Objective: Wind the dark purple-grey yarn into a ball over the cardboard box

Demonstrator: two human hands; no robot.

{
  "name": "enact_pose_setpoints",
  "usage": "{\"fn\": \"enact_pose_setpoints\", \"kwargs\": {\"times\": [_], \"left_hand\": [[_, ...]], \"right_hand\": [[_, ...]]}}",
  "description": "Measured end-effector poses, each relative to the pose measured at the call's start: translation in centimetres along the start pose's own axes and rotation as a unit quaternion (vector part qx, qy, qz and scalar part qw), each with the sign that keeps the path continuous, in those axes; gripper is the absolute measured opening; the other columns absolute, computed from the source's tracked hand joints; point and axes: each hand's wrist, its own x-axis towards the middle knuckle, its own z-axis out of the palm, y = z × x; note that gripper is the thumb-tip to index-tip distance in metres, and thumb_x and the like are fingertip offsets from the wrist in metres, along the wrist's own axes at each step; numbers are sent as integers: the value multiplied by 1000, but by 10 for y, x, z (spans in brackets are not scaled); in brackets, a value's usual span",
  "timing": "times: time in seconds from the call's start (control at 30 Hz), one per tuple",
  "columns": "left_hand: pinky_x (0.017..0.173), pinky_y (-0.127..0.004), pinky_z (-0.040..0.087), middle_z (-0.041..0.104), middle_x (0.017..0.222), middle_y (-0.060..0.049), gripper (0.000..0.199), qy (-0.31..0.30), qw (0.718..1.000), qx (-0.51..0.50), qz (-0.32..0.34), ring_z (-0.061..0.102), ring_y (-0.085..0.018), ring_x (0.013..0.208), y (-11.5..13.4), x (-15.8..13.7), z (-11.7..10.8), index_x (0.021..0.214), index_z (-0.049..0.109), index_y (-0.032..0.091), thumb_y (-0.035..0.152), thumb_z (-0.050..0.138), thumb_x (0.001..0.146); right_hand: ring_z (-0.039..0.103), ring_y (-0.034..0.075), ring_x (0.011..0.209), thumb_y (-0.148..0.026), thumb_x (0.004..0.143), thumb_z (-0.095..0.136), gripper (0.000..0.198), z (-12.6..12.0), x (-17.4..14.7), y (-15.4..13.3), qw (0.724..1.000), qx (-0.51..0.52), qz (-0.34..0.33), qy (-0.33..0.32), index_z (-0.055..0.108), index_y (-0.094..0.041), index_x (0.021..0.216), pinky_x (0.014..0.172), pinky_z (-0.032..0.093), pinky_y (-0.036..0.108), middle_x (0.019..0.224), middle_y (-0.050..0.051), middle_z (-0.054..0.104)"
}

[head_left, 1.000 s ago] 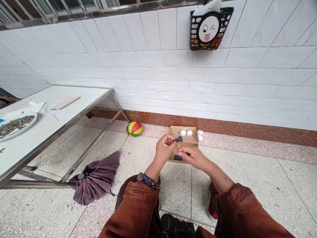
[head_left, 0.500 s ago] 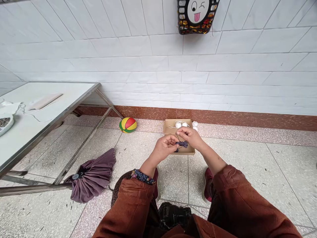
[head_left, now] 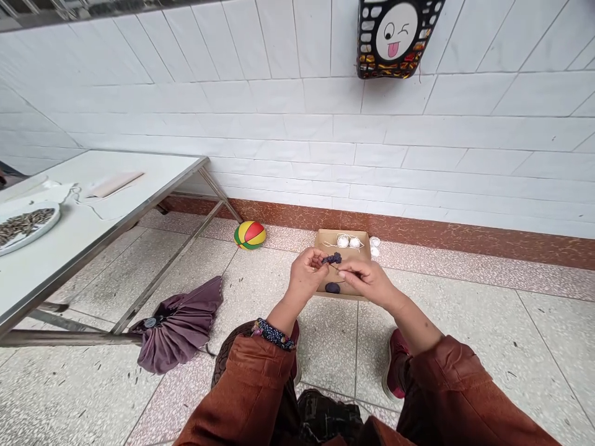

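Between the fingertips of my left hand (head_left: 307,271) is a small dark purple bundle of wound yarn (head_left: 333,258). My right hand (head_left: 364,280) is closed in a pinch just right of it, on a thin dark strand of the same yarn. Both hands hover over a shallow cardboard box (head_left: 348,293) on the floor. Inside the box, near its front edge, lies a dark ball of yarn (head_left: 332,287). Two white balls of yarn (head_left: 343,241) with loose white thread lie at the back of the box.
More white balls (head_left: 374,246) sit just outside the box. A striped ball (head_left: 250,235) rests by the wall. At left stands a metal-framed table (head_left: 111,210) with a plate (head_left: 35,241) on it; a purple drawstring bag (head_left: 181,328) lies beneath its edge. A black basket (head_left: 395,37) hangs on the wall.
My right hand has moved from above the bundle down to its right side, drawing the strand. The bundle is tilted up more, and the dark ball in the box is uncovered. The view has shifted left.
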Motion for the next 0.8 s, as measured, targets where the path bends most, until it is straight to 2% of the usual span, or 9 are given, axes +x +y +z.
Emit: {"fn": "enact_pose_setpoints", "kwargs": {"times": [0.13, 0.2, 0.27, 0.33, 0.43, 0.5, 0.6, 0.7, 0.8], "left_hand": [[66, -24, 42, 63, 73, 2, 16, -104, 991, -71, -52, 55, -10, 66, 8, -3, 1, 81, 63, 17, 18, 73, 68], [65, -23, 41, 62, 75, 2, 18, -156, 978, -113, -83, 55, -10, 67, 12, -6, 0, 81, 64, 17, 20, 76, 68], [65, -23, 41, 62, 75, 2, 21, -184, 965, -155, -107, 54, -9, 66, 14, -7, 0, 83, 64, 17, 22, 78, 69], [66, -23, 42, 61, 75, 2, 23, -179, 958, -189, -117, 55, -9, 67, 14, -8, 0, 83, 64, 17, 23, 80, 67], [68, -24, 43, 61, 75, 2, 25, -123, 964, -204, -113, 56, -10, 68, 10, -6, 1, 84, 64, 16, 24, 81, 67], [68, -24, 43, 61, 74, 2, 22, -75, 975, -183, -99, 55, -10, 68, 8, -3, 1, 84, 63, 17, 23, 78, 68], [69, -23, 43, 60, 75, 3, 21, -2, 989, -131, -62, 54, -9, 68, 5, 0, 1, 86, 62, 18, 16, 73, 67], [69, -23, 43, 61, 76, 2, 26, 11, 996, -80, -43, 54, -10, 68, 4, 0, 1, 92, 65, 18, 12, 68, 67], [68, -24, 43, 65, 78, 0, 18, -40, 997, -50, -47, 55, -11, 69, 5, -3, 1, 85, 67, 18, 13, 66, 67]], "right_hand": [[63, 18, 79, -38, 97, 57, 22, -11, 7, 13, 994, 3, 36, 105, 69, -22, 89, 75, 48, 31, 83, 4, 69], [62, 18, 79, -40, 97, 56, 23, -10, 10, 26, 991, 11, 73, 115, 68, -22, 88, 74, 47, 31, 83, 3, 68], [61, 18, 77, -42, 97, 54, 26, -3, 11, 38, 989, 24, 108, 94, 67, -22, 86, 73, 47, 30, 82, 2, 68], [60, 17, 76, -43, 97, 51, 29, 8, 9, 47, 990, 34, 128, 55, 66, -22, 84, 72, 47, 30, 80, 2, 67], [60, 18, 73, -45, 99, 51, 33, 26, 4, 48, 993, 13, 120, -3, 66, -21, 81, 70, 46, 29, 76, 2, 66], [59, 17, 71, -45, 101, 49, 35, 31, 0, 38, 995, -7, 89, -48, 67, -21, 83, 70, 45, 29, 74, 2, 66], [60, 16, 72, -44, 104, 45, 36, 25, -5, 16, 993, 5, 44, -105, 68, -21, 91, 72, 46, 28, 78, 2, 67], [62, 16, 75, -45, 104, 46, 34, 9, -6, -1, 996, 20, 28, -83, 68, -21, 93, 72, 47, 27, 81, 2, 69], [63, 17, 77, -45, 102, 50, 32, -5, -2, -2, 1000, 3, 24, -2, 69, -22, 91, 74, 48, 29, 84, 4, 69]]}}
